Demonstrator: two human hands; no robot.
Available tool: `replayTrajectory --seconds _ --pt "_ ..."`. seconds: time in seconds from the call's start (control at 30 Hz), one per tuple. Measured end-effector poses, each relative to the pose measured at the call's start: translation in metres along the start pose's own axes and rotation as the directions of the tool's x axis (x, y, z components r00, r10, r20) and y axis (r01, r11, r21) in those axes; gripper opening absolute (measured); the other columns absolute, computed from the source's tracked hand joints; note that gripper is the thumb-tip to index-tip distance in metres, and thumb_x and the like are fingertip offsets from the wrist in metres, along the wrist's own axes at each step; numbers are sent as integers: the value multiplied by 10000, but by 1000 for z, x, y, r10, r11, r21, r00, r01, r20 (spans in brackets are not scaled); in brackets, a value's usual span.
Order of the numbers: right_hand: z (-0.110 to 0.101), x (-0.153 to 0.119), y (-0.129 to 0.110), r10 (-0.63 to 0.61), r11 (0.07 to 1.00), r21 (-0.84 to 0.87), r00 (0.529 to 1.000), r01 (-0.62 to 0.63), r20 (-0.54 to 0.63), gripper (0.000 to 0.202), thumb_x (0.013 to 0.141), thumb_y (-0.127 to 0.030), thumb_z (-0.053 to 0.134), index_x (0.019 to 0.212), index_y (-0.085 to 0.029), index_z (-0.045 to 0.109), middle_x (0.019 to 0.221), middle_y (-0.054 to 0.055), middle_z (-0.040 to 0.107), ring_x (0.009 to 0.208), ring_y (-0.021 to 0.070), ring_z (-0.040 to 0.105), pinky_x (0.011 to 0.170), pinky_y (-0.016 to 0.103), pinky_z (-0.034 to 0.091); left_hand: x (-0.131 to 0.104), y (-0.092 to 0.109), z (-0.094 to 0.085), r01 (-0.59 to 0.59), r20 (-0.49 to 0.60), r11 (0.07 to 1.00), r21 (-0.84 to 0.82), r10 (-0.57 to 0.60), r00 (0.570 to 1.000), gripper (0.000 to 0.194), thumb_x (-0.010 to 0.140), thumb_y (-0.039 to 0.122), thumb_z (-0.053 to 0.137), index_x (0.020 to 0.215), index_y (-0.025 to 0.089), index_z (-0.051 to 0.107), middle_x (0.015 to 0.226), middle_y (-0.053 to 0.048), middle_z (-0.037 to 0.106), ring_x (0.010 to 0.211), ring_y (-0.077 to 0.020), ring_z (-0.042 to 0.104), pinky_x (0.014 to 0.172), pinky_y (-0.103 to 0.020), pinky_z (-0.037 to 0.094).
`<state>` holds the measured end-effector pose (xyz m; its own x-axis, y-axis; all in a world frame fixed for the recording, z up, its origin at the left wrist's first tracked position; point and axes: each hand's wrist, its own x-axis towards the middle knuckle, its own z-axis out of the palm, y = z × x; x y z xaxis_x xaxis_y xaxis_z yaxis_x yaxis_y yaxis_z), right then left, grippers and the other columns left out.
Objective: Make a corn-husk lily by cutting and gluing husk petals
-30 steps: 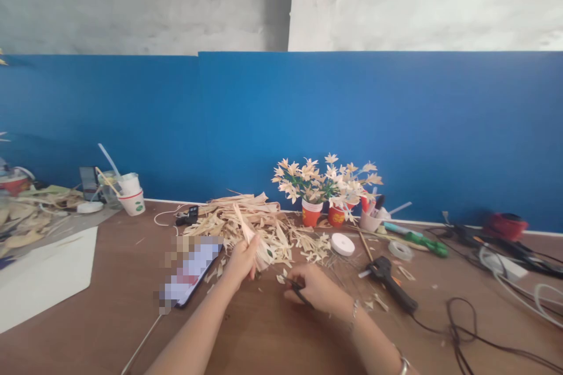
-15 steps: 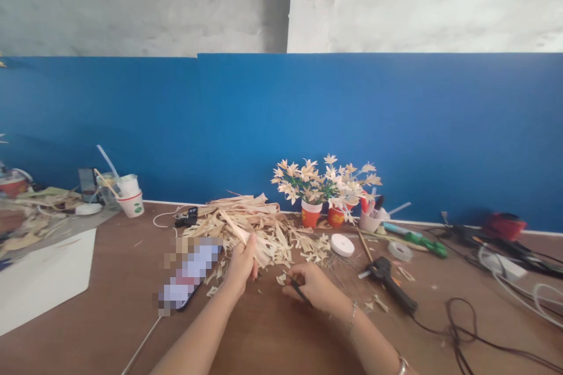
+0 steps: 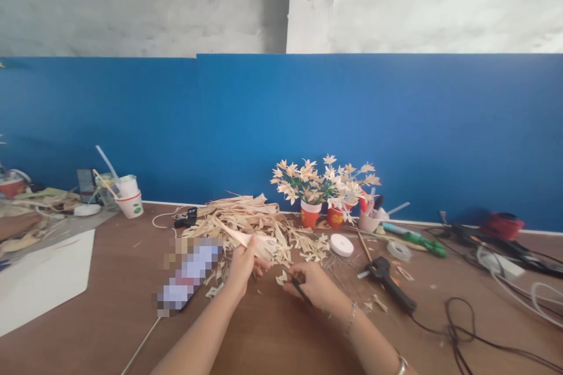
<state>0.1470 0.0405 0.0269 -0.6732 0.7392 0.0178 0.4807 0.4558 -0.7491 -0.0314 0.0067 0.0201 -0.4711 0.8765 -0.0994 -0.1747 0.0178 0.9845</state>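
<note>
One pale husk piece [image 3: 241, 238], gripped between thumb and curled fingers of the left hand [image 3: 241, 266], raised at the near edge of a husk heap [image 3: 246, 208]. One slim dark tool [image 3: 301, 291] in the right hand [image 3: 311, 285], fingers closed round it; its tip too small to make out. Hands apart, low over the brown tabletop [image 3: 277, 337].

Counts: two red cups behind, left one [image 3: 310, 218] and right one [image 3: 335, 217], with pale star-shaped flowers [image 3: 303, 179], blossoms overlapping, not countable. One white roll [image 3: 341, 245]. One clear tape roll [image 3: 399, 251]. One glue gun [image 3: 390, 286], right of the right hand. One red-rimmed paper cup [image 3: 131, 207], far left. Heap strips too tangled to count.

In the way: heap directly beyond the left hand; one phone [image 3: 189, 282], screen blurred, just beside the left forearm; loose scraps [image 3: 281, 278] by the tool; black cord [image 3: 460, 328] looping at right.
</note>
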Motion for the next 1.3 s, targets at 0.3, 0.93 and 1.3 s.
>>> replayTrajectory --seconds 0.3,0.93,1.3 --pt "3 1 3 34 996 82 999 -36 16 202 666 -327 644 649 -133 595 475 -42 494 439 74 412 420 168 290 -5 5 3 41 -26 998 -53 -43 999 370 784 500 548 782 131 521 554 -31 626 441 -143 617 353 -195 440" --pt "-10 -7 2 127 951 246 964 -185 233 244 655 -373 654 728 -156 570 441 -71 494 347 57 416 314 140 325 9 -3 -14 -136 -74 936 324 168 983 368 776 502 512 606 175 514 330 9 516 332 -161 541 320 -202 335" --pt "-15 -7 8 134 943 260 953 -206 271 210 662 -347 643 708 -154 574 405 -80 479 317 49 400 297 129 298 9 -3 -15 -258 87 884 389 244 966 367 755 519 512 580 196 500 306 56 445 281 -130 470 333 -204 294"
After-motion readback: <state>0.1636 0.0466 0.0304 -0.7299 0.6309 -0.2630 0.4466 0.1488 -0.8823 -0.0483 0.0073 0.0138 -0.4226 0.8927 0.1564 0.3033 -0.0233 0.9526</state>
